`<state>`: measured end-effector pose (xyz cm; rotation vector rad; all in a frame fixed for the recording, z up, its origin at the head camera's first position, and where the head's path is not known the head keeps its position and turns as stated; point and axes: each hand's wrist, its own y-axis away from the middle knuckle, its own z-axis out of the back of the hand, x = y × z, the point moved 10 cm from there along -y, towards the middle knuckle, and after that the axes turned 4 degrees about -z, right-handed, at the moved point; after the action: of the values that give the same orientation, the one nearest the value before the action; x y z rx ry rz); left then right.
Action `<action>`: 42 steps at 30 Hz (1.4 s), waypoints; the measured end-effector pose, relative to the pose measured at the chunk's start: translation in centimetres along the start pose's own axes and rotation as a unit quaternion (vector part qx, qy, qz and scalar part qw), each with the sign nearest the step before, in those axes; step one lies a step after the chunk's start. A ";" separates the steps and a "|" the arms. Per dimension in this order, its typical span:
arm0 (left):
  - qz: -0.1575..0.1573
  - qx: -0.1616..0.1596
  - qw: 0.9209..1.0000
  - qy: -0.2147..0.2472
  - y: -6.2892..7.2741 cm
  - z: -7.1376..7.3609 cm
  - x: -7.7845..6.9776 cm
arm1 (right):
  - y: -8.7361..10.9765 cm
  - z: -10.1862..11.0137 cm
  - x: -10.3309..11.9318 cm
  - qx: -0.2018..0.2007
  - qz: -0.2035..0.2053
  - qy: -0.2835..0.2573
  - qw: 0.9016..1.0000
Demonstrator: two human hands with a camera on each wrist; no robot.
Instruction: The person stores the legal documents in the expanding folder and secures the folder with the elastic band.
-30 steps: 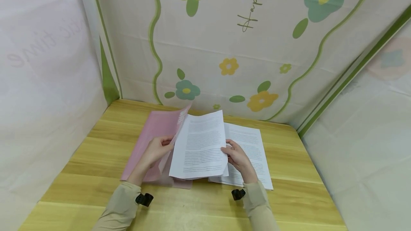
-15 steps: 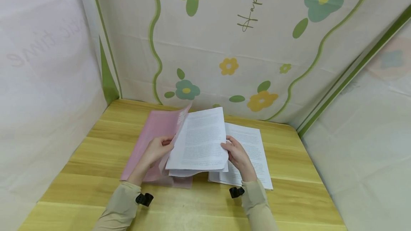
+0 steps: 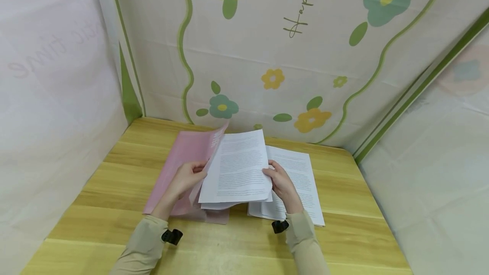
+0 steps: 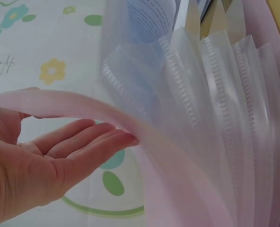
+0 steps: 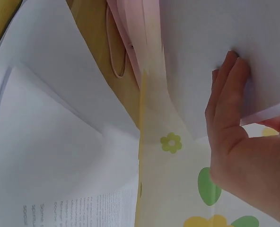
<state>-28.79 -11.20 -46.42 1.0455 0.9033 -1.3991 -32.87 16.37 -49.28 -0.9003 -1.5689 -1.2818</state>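
Observation:
On the left of the table, in the head view, lies a pink folder [image 3: 189,150]. My left hand [image 3: 188,178] grips its raised cover; clear plastic sleeves [image 4: 220,90] fan out beside that hand in the left wrist view. Printed sheets [image 3: 242,166] are held up against the folder's open side, their left edge close to the cover. My right hand [image 3: 280,181] pinches their right edge, thumb in front and fingers behind [image 5: 230,90]. How far the sheets sit inside a sleeve is hidden. A second stack of printed paper [image 3: 299,181] lies under and beside my right hand.
The wooden table [image 3: 244,249] is bounded by a flower-printed cloth [image 3: 244,54] at the back and pale cloth walls at both sides. A thin pink elastic loop [image 5: 121,73] hangs by the folder. Black wrist cameras sit on both cuffs.
The sheets' lower edge has risen and shifted slightly left, with my right hand moving a little away from me. My left hand stays put on the folder's cover.

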 end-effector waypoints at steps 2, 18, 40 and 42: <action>-0.001 0.000 1.000 0.002 0.0 0.0 0.0 | 0.0 0.0 0.0 -0.004 0.001 0.007 1.000; -0.002 0.004 1.000 -0.003 -0.1 0.0 0.0 | -0.2 -1.9 -0.4 0.045 -0.015 -0.012 0.999; -0.012 0.001 1.000 -0.004 -0.3 0.2 -0.2 | 0.0 -4.2 0.8 0.105 0.009 -0.002 0.994; -0.018 0.001 1.000 -0.003 -0.2 0.2 -0.3 | -0.1 -4.6 0.5 0.108 0.007 0.000 0.994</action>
<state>-28.99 -11.28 -46.08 1.0306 0.9194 -1.4322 -32.24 11.86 -48.54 -0.7730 -1.6614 -1.0787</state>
